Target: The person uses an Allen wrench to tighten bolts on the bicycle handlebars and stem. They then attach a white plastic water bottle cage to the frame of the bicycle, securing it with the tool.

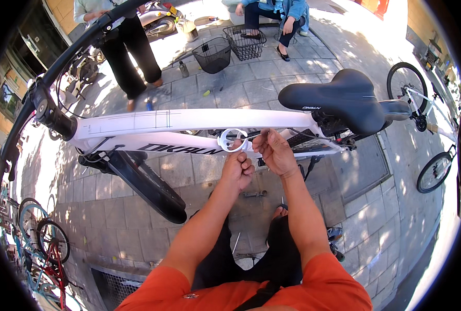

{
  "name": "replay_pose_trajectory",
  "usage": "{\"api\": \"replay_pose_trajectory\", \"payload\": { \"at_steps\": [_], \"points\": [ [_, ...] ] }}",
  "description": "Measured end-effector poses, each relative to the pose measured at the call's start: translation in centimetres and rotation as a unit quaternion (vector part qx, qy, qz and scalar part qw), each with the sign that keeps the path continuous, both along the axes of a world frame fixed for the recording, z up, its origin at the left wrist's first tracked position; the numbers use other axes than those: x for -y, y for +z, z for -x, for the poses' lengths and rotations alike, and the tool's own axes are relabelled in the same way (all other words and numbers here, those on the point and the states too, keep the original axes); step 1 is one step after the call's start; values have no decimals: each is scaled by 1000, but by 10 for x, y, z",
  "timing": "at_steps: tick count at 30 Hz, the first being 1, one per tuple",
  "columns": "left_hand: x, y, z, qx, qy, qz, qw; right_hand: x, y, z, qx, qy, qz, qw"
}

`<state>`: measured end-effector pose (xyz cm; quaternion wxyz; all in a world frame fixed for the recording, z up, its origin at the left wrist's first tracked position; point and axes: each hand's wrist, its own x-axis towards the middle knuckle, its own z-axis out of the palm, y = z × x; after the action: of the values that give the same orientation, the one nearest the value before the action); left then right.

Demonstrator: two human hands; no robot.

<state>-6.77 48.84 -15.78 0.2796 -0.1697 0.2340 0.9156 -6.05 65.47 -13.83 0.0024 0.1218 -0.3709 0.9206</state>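
A pale pink-white bicycle frame (158,122) spans the view crosswise, its handlebar at the left and its black saddle (339,101) at the right. Against the lower tube, near its seat end, is a white bottle cage (226,139) with an open ring. My left hand (237,168) is just below it, fingers curled and one fingertip up inside the ring, gripping the cage. Close beside the cage, on the right, my right hand (276,153) has its fingers drawn together in a pinch. Whatever sits between those fingertips is too small to tell. Whether the cage is fastened is hidden.
A black handlebar (93,33) and black front mudguard (147,184) stick out at the left. Two baskets (214,55) stand on the paving beyond, near two people. A white bicycle (430,124) is at the far right, and several bicycles stand at lower left. A small metal tool-like piece (254,194) lies below my hands.
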Motion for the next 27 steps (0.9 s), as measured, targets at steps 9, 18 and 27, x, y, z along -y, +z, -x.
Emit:
{"api": "replay_pose_trajectory", "payload": {
  "at_steps": [9, 18, 27],
  "points": [
    [-3, 4, 1, -13, 7, 28, 1000, 8, -1, -5, 25, -51, 10, 998],
    [-14, 17, -49, -71, 13, 251, 965, 5, 11, -13, 44, -298, -286, 909],
    [-43, 5, -17, -85, -61, 176, 979, -3, -2, -9, 123, -278, -258, 917]
  ]
}}
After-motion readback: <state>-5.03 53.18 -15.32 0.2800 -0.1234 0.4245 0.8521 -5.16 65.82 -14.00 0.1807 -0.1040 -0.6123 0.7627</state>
